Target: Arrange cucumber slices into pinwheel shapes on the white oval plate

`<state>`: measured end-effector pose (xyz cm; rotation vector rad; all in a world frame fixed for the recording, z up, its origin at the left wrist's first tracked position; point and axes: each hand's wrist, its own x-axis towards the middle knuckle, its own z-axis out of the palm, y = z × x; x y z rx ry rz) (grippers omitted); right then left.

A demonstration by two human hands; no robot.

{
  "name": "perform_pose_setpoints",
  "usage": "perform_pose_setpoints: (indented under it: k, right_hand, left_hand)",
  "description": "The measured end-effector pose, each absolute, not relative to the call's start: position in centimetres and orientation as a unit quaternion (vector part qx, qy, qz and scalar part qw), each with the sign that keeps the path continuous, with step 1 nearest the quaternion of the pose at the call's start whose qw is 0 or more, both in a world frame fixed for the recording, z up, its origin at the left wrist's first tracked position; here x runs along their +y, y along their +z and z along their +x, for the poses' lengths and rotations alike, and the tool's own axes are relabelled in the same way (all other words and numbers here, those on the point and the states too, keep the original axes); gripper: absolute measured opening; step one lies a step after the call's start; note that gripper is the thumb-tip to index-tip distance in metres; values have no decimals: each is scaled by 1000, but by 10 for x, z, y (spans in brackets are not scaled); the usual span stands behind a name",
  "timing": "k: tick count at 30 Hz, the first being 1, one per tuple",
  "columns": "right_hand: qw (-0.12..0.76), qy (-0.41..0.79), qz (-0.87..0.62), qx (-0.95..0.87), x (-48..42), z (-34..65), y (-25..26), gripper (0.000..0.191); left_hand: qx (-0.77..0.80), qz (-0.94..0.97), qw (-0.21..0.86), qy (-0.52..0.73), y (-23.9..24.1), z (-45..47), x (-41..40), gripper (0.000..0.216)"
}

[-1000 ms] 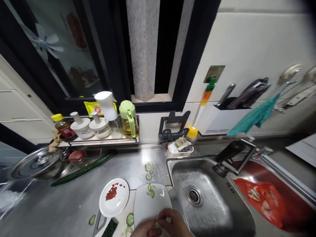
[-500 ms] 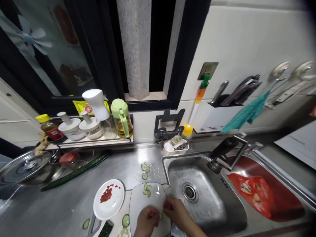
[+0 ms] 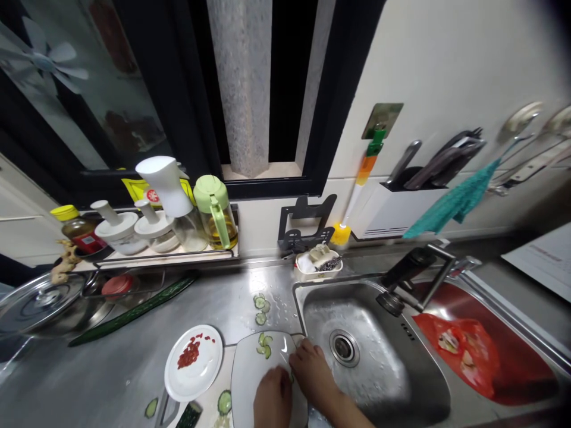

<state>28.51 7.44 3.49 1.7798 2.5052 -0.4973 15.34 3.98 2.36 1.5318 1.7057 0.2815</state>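
Now that the left hand [image 3: 273,397] and right hand [image 3: 312,370] have drawn closer over the white, square, glossy plate [image 3: 244,374], I cannot tell what their curled fingers grip, and the curved, pale-green cucumber slices [image 3: 264,343] on it, beyond the fingertips, show no addition.

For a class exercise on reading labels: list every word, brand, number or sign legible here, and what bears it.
None can be read clearly.
Label on the yellow-capped bottle: too small.
Emblem on the yellow packet: blurred.
Print on the white sheet: blurred.
Marks on the sink: too small.
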Motion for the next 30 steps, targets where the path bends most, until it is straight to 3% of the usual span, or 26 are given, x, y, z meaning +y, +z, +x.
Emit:
perform_pose_setpoints:
  k: [7, 17, 23, 30]
  right_hand:
    - [-64, -74, 556, 825, 70, 293, 17, 11]
    - [-134, -144, 597, 777, 46, 312, 29, 10]
    - [-86, -2, 565, 820, 12, 313, -8, 54]
    - [-75, 46, 589, 803, 2, 300, -26, 59]
  left_hand:
    - [663, 640, 366, 132, 10, 153, 35, 32]
    - [645, 667, 353, 122, 3, 150, 36, 33]
    - [640, 668, 356, 130, 1, 148, 34, 32]
    - [635, 676, 348, 135, -2, 148, 34, 34]
